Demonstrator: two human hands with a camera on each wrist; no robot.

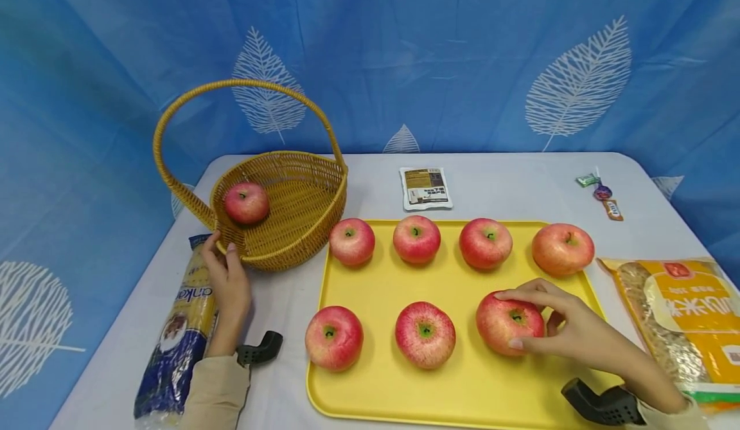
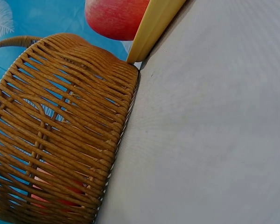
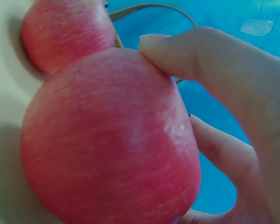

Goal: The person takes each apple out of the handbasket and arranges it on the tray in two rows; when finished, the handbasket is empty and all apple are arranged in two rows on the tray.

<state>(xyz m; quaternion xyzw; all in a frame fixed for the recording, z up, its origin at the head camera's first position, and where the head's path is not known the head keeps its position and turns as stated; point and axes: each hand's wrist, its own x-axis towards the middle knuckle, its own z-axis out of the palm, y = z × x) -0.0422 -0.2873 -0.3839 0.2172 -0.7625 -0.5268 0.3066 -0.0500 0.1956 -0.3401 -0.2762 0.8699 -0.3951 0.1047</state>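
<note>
My right hand point(image 1: 557, 324) grips a red apple point(image 1: 503, 328) at the front right of the yellow tray point(image 1: 381, 394), thumb on its near side and fingers over the far side. The right wrist view shows this apple point(image 3: 107, 140) large, with the thumb and fingers around its right side. On the left, my left hand point(image 1: 230, 288) holds the near-left rim of a wicker basket point(image 1: 295, 256) with a tall arched handle. One apple point(image 1: 246, 202) lies inside the basket at its left. Only the basket's woven side point(image 2: 60, 126) fills the left wrist view; that hand is hardly visible there.
Several more apples stand in two rows on the tray, one being the apple point(image 1: 425, 335) at front middle. Left lies a blue-and-yellow packet point(image 1: 179, 333); right, an orange bag point(image 1: 682, 314). Behind are a small sachet point(image 1: 426, 188) and wrapped sweets point(image 1: 602, 192).
</note>
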